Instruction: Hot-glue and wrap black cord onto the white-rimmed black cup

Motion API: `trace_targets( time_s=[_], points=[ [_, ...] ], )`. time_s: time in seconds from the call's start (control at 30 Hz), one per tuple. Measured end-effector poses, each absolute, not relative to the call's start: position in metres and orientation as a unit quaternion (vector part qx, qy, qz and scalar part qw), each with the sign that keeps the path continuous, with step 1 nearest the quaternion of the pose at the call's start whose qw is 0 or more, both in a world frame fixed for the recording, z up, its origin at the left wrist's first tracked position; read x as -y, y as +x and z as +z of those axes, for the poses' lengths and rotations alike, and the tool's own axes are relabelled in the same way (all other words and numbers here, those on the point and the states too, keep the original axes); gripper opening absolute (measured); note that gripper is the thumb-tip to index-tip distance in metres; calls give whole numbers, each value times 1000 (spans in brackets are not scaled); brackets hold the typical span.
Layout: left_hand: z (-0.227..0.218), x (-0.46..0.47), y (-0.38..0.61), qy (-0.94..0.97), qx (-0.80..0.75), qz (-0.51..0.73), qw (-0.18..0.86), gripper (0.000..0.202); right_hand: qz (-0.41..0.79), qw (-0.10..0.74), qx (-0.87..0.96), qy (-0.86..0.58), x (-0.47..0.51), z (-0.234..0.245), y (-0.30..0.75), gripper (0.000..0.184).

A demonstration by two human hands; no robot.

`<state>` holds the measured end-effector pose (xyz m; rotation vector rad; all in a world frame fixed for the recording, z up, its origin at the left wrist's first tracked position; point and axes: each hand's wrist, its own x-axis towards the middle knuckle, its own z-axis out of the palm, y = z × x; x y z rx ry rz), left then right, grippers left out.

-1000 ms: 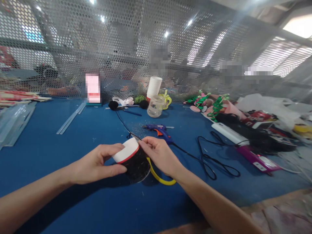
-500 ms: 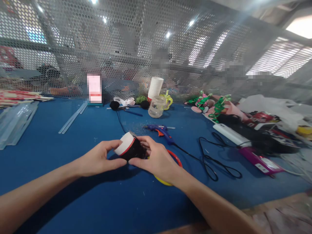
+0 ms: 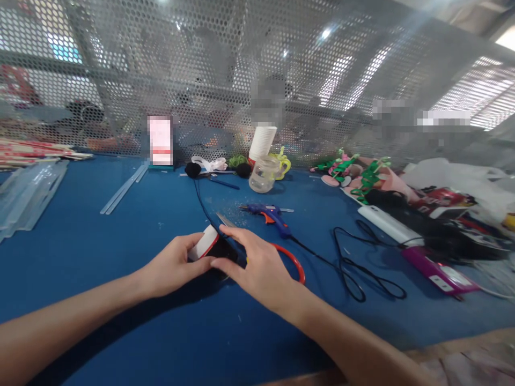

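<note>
Between my hands is a paper cup [image 3: 204, 242], its visible end white with a red line, the rest wound with black yarn. My left hand [image 3: 177, 265] is closed on the white end, thumb underneath and fingers at the rim. The thumb of my right hand [image 3: 257, 268] presses the black-wound side, its forefinger on the black yarn [image 3: 203, 206] at the top edge. That strand runs back to a small black yarn ball [image 3: 193, 170]. Under my right hand lie scissors with a red handle [image 3: 295, 260]; the blade tips poke out above the fingers.
A blue glue gun [image 3: 273, 217] lies beyond my right hand, its black cord looping right to a purple power strip [image 3: 438, 271]. Behind stand a clear jar [image 3: 262, 176] and stacked paper cups [image 3: 263, 142]. Glue sticks [image 3: 124, 188] lie left; pink and green craft pieces [image 3: 366, 179] sit right.
The cup has tilted and turned, so less of its white end shows. My right forefinger has come up to the strand at its top edge. The view has shifted slightly.
</note>
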<state>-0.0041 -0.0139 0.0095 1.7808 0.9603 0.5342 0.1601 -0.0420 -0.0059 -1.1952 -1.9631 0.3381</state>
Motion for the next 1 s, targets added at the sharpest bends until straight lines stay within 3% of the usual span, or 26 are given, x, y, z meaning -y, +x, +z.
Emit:
trace_targets(
  time_s=[0.1, 0.2, 1.0],
  points=[
    [12, 15, -4, 733, -399, 212, 509, 20, 127, 447, 750, -471, 41, -3, 162, 15],
    [12, 16, -4, 725, -385, 200, 535, 22, 116, 462, 732, -488, 40, -2, 163, 8],
    [9, 22, -5, 804, -351, 185, 442, 22, 126, 436, 735, -503, 35, -5, 163, 8]
  ],
)
